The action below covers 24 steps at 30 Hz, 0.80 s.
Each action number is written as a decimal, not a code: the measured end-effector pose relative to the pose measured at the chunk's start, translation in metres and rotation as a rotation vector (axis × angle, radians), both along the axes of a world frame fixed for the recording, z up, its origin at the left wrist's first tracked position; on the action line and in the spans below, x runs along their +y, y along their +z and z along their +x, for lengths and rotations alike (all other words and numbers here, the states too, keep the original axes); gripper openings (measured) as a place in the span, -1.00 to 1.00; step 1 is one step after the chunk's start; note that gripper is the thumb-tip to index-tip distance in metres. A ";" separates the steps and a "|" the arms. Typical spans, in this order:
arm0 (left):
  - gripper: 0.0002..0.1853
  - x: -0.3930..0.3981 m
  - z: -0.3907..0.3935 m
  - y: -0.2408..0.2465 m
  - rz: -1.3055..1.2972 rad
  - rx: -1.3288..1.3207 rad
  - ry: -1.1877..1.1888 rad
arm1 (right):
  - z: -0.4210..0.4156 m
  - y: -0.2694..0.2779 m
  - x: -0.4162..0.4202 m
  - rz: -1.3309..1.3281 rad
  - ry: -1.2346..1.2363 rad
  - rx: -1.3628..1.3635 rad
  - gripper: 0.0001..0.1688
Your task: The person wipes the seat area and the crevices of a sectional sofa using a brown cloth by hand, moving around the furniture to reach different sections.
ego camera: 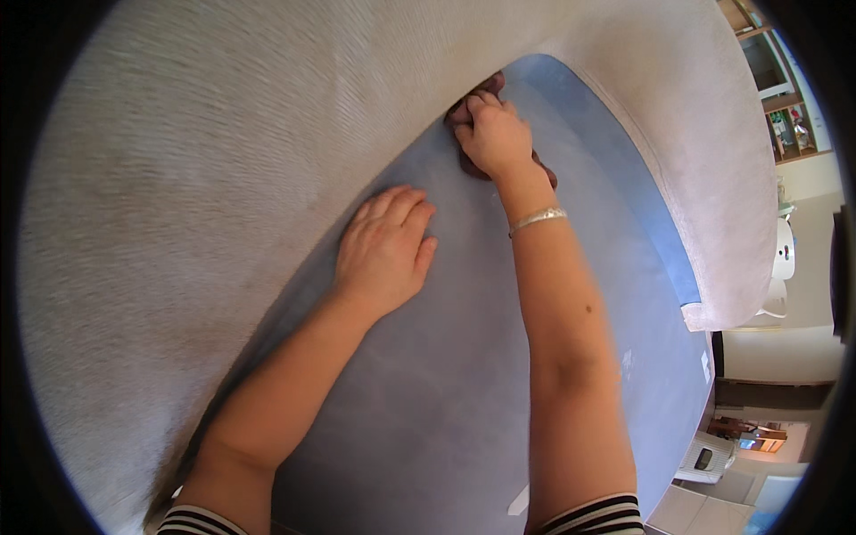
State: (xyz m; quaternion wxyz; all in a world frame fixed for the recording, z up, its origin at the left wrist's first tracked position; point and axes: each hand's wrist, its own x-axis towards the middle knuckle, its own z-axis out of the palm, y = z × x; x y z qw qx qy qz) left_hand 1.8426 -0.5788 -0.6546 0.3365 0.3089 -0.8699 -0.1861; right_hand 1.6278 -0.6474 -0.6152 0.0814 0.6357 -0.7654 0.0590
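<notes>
My right hand [495,130] grips a bunched brown cloth [476,164] against a smooth blue-grey surface [468,301], close to the edge of a beige, ribbed-fabric upholstered piece [200,147]. Part of the cloth lies hidden under the hand and wrist, and some of it sticks out on both sides. A silver-coloured bracelet [538,219] circles the right wrist. Lower and to the left, my left hand [388,244] rests on the same blue-grey surface with its palm down, fingers slightly apart and nothing held. Both forearms reach up from striped sleeves.
A beige padded section [695,167] curves round the right side of the blue-grey surface. Beyond it, at the right rim, are a wooden shelf unit [796,134] with small items, a white appliance [784,249] and a white ribbed container [705,457].
</notes>
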 end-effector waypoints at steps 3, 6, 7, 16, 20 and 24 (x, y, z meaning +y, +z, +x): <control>-0.66 -0.005 0.003 -0.002 0.010 0.033 -0.031 | -0.025 -0.004 -0.009 0.045 -0.173 0.131 -0.66; -0.70 -0.005 -0.007 0.004 0.052 0.034 -0.035 | -0.048 0.009 -0.012 0.092 -0.337 0.168 -0.61; -0.72 -0.003 -0.009 0.004 0.055 0.033 -0.032 | -0.042 0.007 -0.005 0.044 -0.365 0.206 -0.61; -0.71 -0.008 0.000 0.004 0.065 0.043 -0.024 | 0.001 -0.005 0.014 -0.026 -0.151 0.108 -0.64; -0.72 -0.011 0.004 0.006 0.048 0.055 -0.015 | -0.041 -0.008 0.050 -0.045 -0.360 0.070 -0.59; -0.74 0.000 -0.013 0.010 0.043 0.075 -0.018 | -0.095 0.006 0.107 -0.079 -0.508 0.088 -0.65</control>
